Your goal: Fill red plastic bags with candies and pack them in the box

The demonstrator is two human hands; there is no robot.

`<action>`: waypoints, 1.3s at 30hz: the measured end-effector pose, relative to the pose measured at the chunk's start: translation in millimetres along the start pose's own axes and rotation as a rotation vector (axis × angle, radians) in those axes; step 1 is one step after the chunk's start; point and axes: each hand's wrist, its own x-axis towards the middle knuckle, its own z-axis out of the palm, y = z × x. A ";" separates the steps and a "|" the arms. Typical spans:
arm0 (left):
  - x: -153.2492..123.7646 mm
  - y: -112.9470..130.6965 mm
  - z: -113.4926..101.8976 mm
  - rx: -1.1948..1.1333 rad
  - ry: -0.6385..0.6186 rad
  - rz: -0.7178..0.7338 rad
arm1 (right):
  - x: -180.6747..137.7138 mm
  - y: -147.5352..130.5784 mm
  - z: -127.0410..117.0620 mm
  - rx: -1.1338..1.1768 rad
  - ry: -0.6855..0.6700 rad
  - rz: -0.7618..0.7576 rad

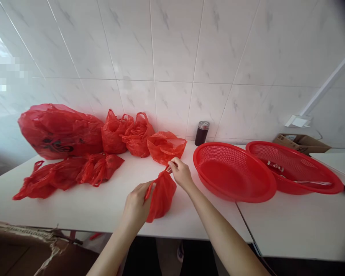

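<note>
A small red plastic bag (161, 196) stands on the white table (109, 199) near its front edge. My left hand (136, 205) grips the bag's left handle, fingers closed on it. My right hand (180, 172) pinches the bag's right handle, pulling it up and away. Something inside bulges the bag, but I cannot see what.
Several more red bags lie behind: a large full one (59, 130), two knotted ones (126, 134), an open one (165, 145), flat ones (69, 172). Two red colander baskets (232, 172) (294, 166) overlap at right. A dark jar (201, 133) stands by the tiled wall. Cardboard box (301, 142) far right.
</note>
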 end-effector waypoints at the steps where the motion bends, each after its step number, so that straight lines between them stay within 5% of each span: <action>1: -11.1 -7.3 0.8 -0.033 0.019 -0.009 | 5.3 9.8 1.6 -0.037 0.020 0.042; 6: -47.7 -29.4 -2.2 -0.161 0.033 -0.130 | 17.6 35.2 8.5 -0.083 0.073 0.086; 13: -20.9 -52.8 31.5 -0.211 0.299 -0.126 | -38.6 21.9 49.2 -0.112 0.069 -0.014; 17: -5.7 -72.2 51.2 -0.083 0.222 -0.175 | -54.0 30.0 60.1 -0.172 0.026 -0.069; 27: -3.8 -89.9 49.4 0.052 0.007 -0.258 | -1.3 72.4 44.4 -0.252 -0.019 0.049; 39: 1.0 -100.2 64.3 0.325 -0.149 -0.297 | -8.3 96.5 50.6 -0.590 -0.005 0.110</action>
